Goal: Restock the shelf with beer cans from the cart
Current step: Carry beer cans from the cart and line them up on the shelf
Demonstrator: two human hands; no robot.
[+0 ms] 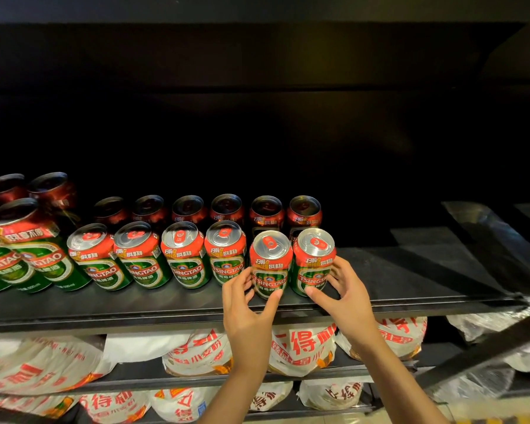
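1. Our left hand (247, 304) grips a green-and-red aluminium beer can (270, 264); our right hand (344, 293) grips its twin (313, 261).
2. Both stand upright near the black shelf's (410, 289) front edge, ahead of our fingers.

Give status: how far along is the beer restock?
Done: two rows of cans fill the shelf's left and middle. In hand: left hand and right hand each grip a front-row can. Left: bare right side; cart not visible.
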